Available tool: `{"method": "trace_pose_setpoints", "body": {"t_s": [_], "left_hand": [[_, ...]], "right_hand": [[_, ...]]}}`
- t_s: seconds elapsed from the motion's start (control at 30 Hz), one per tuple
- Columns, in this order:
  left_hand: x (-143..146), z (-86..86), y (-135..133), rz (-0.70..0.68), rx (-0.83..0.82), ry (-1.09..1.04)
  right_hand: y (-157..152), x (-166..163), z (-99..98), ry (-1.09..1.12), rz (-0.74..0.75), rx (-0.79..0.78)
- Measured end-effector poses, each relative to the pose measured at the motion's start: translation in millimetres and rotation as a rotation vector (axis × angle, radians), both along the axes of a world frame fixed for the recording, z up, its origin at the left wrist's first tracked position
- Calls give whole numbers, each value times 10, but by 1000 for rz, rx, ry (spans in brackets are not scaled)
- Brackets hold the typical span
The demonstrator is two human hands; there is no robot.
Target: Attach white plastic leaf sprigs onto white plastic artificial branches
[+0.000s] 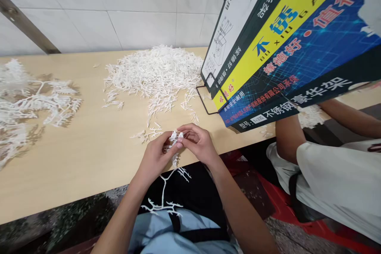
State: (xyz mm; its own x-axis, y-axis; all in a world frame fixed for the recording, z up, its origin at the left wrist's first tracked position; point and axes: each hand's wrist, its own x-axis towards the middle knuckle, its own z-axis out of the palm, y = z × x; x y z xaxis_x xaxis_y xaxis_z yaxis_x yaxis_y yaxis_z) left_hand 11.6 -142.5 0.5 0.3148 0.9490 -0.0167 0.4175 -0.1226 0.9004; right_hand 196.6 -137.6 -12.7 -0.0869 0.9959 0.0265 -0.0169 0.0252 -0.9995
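Close together at the table's front edge, my left hand (156, 156) and my right hand (200, 143) are both closed on a white plastic coral-like branch (163, 192). Its forked stem hangs down over my lap, with small twigs at the ends. Between my fingertips show small white sprigs (174, 136), partly hidden by the fingers. A few loose sprigs (154, 129) lie on the table just beyond my left hand. Farther back is a large heap of white sprigs (160, 69).
More white branches (38, 103) are piled on the left of the wooden table (89, 158). A tall printed carton (268, 47) stands on the right, with a black wire frame (205, 101) at its near corner. Beyond it sits another person in a white shirt (339, 178).
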Motion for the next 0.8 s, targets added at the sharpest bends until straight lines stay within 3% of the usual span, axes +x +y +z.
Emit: {"method": "trace_pose_setpoints", "body": {"t_s": [0.13,0.3,0.53,0.67,0.8], "left_hand": [[-18,-21,13,-7,-15,46],[-14,-34,-7,9,-24,-2],[37,-10,36,-30,-12,25],[66,2,54,-31,3,67],[27,-14,11,-47,0,89]], "right_hand": [[27,2,-87,36,-13,-39],[33,13,-46,-24,5,-4],[-13,-62,-27,-25,-103,-45],[37,-64,-41,91,-182,-99],[147,-29,-53,342,-381,-123]]}}
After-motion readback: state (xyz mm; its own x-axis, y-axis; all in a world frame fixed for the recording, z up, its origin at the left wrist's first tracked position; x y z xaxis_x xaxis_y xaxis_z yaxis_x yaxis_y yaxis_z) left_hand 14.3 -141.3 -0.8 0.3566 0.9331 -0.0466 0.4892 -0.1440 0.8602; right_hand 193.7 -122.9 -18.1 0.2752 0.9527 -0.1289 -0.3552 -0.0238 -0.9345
